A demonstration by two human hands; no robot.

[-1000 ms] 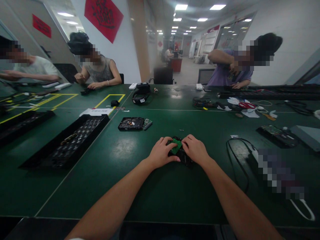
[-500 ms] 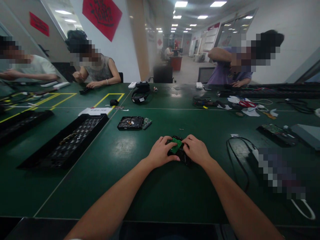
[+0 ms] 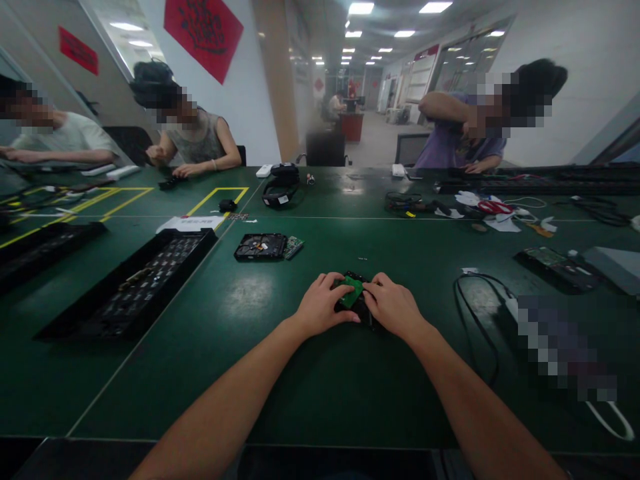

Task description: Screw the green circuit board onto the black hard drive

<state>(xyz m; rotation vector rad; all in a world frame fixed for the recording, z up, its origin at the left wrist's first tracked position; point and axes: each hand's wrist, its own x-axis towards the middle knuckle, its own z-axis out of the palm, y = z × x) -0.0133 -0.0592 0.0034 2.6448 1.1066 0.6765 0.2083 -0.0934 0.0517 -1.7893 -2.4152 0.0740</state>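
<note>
Between my hands a black hard drive [image 3: 367, 319] lies on the green table, partly covered by my fingers. A green circuit board [image 3: 352, 293] sits over its upper side. My left hand [image 3: 323, 303] grips the drive from the left, fingertips on the board and thumb along the near side. From the right, my right hand [image 3: 393, 303] has its fingers bent together at the board's right edge; what lies under these fingertips is hidden. Just beyond the drive are several tiny screws [image 3: 363, 258]. Further left lies another hard drive [image 3: 261, 247] with a loose circuit board [image 3: 294, 247] against it.
A long black tray [image 3: 173, 280] with small parts stands at left. At right are a black cable [image 3: 457, 320], a drive with its board showing [image 3: 555, 269] and a grey box [image 3: 615, 267]. Co-workers sit across the table, one at right in a purple shirt [image 3: 440, 143].
My right fingers have shifted slightly left along the board's edge. My left hand and the hard drive keep their place.
</note>
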